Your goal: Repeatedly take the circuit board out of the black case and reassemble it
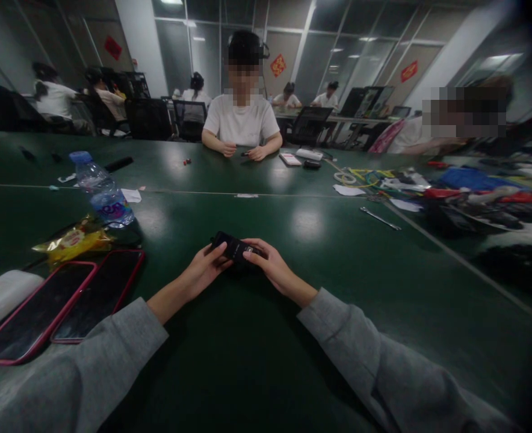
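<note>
A small black box-shaped device (234, 248) with pale markings on its top is held between my two hands, just above the green table (230, 373). My left hand (206, 264) grips its left end, thumb on top. On the right end my right hand (270, 264) is closed, with the thumb pressed on the top face near a small light patch. The fingers beneath the device are partly hidden, and its exact kind cannot be made out.
Left of my hands lie two red-edged phones (98, 294), a white object (6, 294), a yellow packet (74, 240) and a water bottle (103, 189). A wrench (380, 219) and piled cables (360, 177) are to the right. Across the table sits a person (241, 120).
</note>
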Tool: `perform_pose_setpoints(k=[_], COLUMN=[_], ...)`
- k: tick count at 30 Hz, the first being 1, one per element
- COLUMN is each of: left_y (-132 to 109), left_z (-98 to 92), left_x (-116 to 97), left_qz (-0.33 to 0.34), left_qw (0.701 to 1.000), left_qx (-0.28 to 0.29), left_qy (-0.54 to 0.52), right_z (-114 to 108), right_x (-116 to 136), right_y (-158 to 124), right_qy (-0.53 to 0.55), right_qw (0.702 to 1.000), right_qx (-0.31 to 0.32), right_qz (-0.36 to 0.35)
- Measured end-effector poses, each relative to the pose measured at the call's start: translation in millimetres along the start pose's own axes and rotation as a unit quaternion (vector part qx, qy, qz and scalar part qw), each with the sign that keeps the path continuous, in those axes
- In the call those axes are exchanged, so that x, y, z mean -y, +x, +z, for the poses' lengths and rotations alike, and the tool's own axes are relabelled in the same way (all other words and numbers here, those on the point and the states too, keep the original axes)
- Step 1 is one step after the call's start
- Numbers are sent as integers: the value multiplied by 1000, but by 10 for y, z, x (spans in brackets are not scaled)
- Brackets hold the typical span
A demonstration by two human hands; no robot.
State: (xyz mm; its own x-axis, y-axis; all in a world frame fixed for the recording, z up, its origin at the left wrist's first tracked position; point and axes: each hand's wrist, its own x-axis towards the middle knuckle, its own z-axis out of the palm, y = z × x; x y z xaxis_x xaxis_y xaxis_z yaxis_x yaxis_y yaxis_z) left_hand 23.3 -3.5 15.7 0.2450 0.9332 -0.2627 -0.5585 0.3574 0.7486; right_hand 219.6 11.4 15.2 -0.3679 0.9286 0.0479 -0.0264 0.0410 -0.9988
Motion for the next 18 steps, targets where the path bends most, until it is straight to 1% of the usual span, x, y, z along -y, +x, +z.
perform_pose_setpoints(k=[3,6,12,16,18], left_y=[4,0,2,14,19], left_z=[-26,-32,-18,-13,-14], left_x=[-22,-49,-70,-62,-59], left_qz=[-39,-65,-73,-78,-80], left_qw=[999,995,995,995,995], left_qx=[30,53,29,10,12], left_qy=[-24,-44,-54,-61,-63], right_z=[-11,-16,9,14,8], right_x=[11,10,4,-28,-55], right_y=[-7,-7,8,28,36], right_qy=[-21,-28,-32,-29,-28], right_qw=[1000,999,999,998,997], right_qx=[-1,-17,-38,-58,-64], right_qz=[-3,-5,3,-12,-19])
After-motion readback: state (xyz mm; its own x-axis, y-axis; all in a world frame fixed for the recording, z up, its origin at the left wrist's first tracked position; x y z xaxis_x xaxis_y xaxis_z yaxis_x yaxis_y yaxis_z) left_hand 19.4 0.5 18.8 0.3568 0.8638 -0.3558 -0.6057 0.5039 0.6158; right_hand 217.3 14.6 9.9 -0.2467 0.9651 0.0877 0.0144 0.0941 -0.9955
